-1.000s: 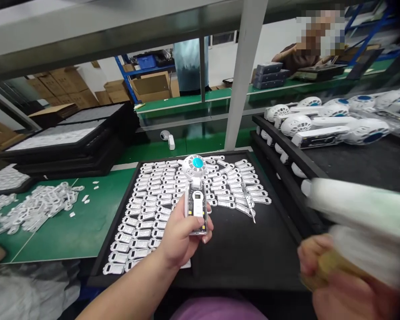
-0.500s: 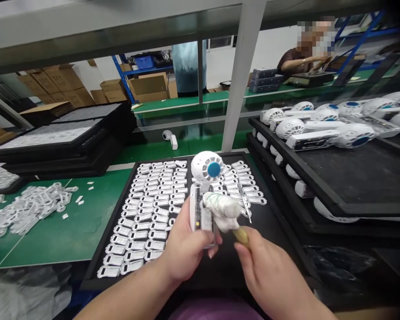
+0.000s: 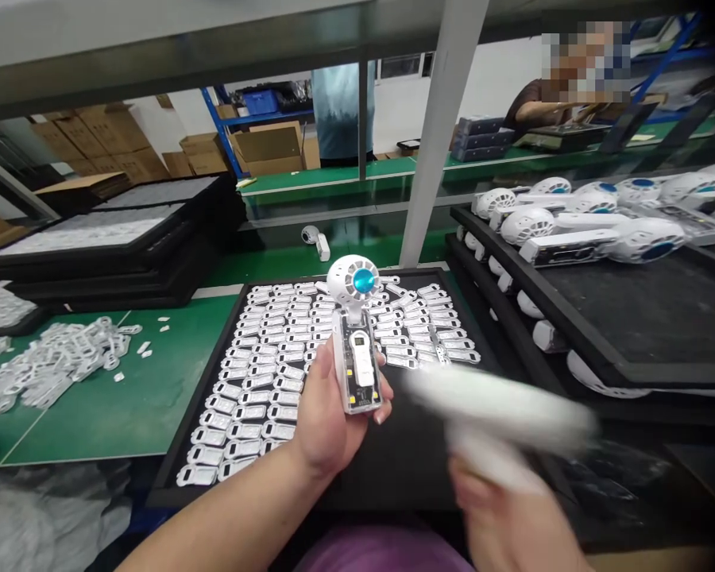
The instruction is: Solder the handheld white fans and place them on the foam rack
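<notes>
In the head view, my left hand (image 3: 327,413) is wrapped round a white handheld fan (image 3: 353,278), its round blue-centred head pointing up. A circuit board with small yellow parts shows through the clear casing on the fan's body, and a white panel (image 3: 362,357) with a dark window lies on it. My right hand (image 3: 506,508), smeared by motion, grips a mallet (image 3: 506,405) with a white-wrapped head, to the right of the fan and apart from it. Beneath both hands, a black tray (image 3: 393,469) bears rows of similar white panels (image 3: 250,405).
More white panels (image 3: 65,365) are heaped on the green bench (image 3: 83,441) at left, near stacked black trays (image 3: 95,286). Another fan (image 3: 318,242) lies behind the tray. Stacked trays of fans (image 3: 608,238) stand at right, beside a grey post (image 3: 434,143). Two people are across the bench.
My right hand has swung the mallet away from the fan, to the right, and its head is now blurred. The fan has turned slightly, so its front panel shows.
</notes>
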`<state>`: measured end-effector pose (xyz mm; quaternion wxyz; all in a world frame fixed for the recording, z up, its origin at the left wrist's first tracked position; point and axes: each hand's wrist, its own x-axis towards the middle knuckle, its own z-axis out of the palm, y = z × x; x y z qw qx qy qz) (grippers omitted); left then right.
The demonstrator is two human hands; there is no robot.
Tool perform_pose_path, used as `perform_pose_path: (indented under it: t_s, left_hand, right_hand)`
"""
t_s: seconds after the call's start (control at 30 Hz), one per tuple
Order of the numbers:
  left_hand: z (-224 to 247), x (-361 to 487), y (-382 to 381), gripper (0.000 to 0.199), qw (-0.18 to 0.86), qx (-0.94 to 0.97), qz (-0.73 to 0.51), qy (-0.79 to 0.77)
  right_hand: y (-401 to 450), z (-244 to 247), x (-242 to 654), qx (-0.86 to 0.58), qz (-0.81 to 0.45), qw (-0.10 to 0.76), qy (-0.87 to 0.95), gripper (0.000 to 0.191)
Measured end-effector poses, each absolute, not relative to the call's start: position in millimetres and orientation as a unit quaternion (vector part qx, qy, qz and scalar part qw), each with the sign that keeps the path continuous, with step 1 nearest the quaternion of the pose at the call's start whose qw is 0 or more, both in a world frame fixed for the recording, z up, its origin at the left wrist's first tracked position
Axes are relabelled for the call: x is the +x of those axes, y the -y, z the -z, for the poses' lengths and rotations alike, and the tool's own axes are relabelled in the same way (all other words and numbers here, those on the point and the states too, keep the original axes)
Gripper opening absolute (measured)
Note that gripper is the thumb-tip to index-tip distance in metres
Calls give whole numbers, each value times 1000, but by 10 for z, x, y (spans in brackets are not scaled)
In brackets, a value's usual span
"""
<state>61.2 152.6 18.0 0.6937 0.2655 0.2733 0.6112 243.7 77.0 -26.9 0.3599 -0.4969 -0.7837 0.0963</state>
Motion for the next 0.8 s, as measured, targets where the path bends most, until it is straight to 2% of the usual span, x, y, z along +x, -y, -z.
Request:
perform_pose_path:
  t_s: [0.13,0.27,0.37,0.53,0.7,0.8]
  left_hand:
    - [-147,581,-1535,51,680,258,-609,-317]
    - [-135,486,-1562,32,665,305,-601,-323]
    - [-162,423,-1584,43,643,327,-595,-355]
    - [-233,428,-1590,46,655,320,-566,-386]
    - [-180,465,-1789,45,680,274,-524,-433]
    - [-78,273,-2226,33,649,262,-520,-489]
  right_hand:
    - [-816,223,2467,-464,-127,293,826,16]
    - [-873,228,2704,-489,-101,285,818,15]
    - [-963,341,2923,-505,-33,242,827,16]
    - [-1178,561,3043,-493,42,142,857,19]
    - [-1221,536,2910,-522,-18,140,841,22]
    - [-1166,389,2905,-545,-74,210,808,22]
